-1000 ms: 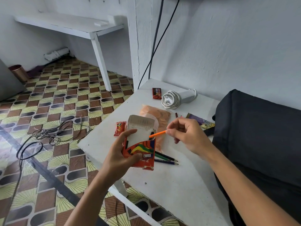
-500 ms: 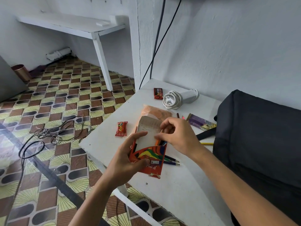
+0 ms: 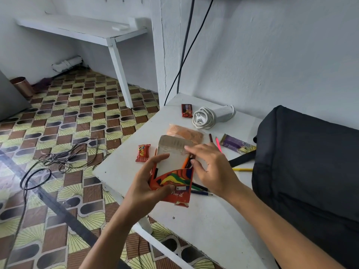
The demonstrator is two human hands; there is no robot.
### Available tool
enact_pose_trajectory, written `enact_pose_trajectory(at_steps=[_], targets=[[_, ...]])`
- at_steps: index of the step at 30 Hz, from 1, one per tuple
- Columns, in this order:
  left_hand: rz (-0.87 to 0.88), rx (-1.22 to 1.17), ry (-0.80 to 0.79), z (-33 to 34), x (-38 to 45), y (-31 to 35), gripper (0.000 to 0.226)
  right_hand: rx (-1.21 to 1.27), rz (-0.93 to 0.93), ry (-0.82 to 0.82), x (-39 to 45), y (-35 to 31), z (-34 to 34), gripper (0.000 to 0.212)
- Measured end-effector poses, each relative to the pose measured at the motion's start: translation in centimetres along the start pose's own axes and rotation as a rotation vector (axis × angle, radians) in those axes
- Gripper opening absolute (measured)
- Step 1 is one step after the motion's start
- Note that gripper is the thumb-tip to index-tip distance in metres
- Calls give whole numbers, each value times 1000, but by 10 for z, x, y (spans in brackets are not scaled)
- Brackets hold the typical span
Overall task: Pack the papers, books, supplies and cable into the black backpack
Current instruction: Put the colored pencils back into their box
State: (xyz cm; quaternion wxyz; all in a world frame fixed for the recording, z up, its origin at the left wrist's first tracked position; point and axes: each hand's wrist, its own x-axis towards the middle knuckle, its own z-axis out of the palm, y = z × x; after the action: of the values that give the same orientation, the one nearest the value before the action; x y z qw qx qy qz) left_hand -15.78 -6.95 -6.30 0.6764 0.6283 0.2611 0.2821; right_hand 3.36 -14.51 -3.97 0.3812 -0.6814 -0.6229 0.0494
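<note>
The orange pencil [image 3: 186, 161], free a second ago, is now seated in the pencil box [image 3: 172, 183], gripped by the left hand [image 3: 147, 188] above the table [image 3: 204, 226]. It is still pinched by the right hand [image 3: 211, 169]; loose pencils remain before the black backpack [image 3: 307, 171] is filled.

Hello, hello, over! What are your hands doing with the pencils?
Left hand grips pencil box. Right hand pushing orange pencil in. Loose pencils on table, backpack beside.
</note>
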Motion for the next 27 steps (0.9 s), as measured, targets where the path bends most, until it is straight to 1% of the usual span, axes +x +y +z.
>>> enact_pose_trajectory(at_steps=[2, 4, 6, 7, 8, 9, 10, 11, 13, 14, 15, 16, 18, 21, 23, 25, 27], targets=[[-3, 6, -6, -1, 0, -1, 63, -59, -58, 17, 0, -1, -3, 39], [-1, 9, -5, -3, -1, -1, 64, -130, -137, -33, -2, 0, -5, 41], [7, 12, 8, -3, -1, 0, 65, -166, -177, -94, -4, 1, -3, 41], [10, 7, 20, -4, -1, 1, 65, -159, -166, -88, -5, 2, -2, 41], [10, -2, 33, -4, 0, 2, 65, -128, -125, -48, -6, 4, -1, 39], [10, -8, 48, -5, 0, 3, 65, -89, -57, 2, -7, 5, -1, 35], [8, -11, 66, -6, 0, 4, 65, -65, 18, 11, -7, 6, -4, 29], [5, -13, 85, -8, 0, 5, 65, -78, 94, -57, -6, 8, -8, 23], [-5, -15, 124, -11, 0, 5, 65, -163, 246, -373, -6, 8, -14, 11], [-11, -11, 137, -13, 0, 4, 66, -205, 294, -503, -7, 7, -13, 7], [-18, -7, 150, -14, 0, 3, 66, -240, 315, -575, -10, 5, -11, 7], [-23, -6, 162, -13, 1, 1, 65, -264, 323, -606, -13, 5, -8, 9], [-32, -5, 176, -12, 1, -1, 63, -293, 327, -609, -16, 5, -3, 11], [-45, -6, 170, -10, -1, -2, 63, -298, 329, -618, -17, 6, 0, 6], [-49, 19, 172, -10, -2, -2, 63, -309, 317, -652, -16, 7, -1, 2], [-46, 31, 173, -11, -3, -1, 63, -289, 330, -686, -13, 7, -9, 2], [-38, 32, 168, -12, -4, -1, 63, -244, 345, -670, -5, 7, -24, 3]])
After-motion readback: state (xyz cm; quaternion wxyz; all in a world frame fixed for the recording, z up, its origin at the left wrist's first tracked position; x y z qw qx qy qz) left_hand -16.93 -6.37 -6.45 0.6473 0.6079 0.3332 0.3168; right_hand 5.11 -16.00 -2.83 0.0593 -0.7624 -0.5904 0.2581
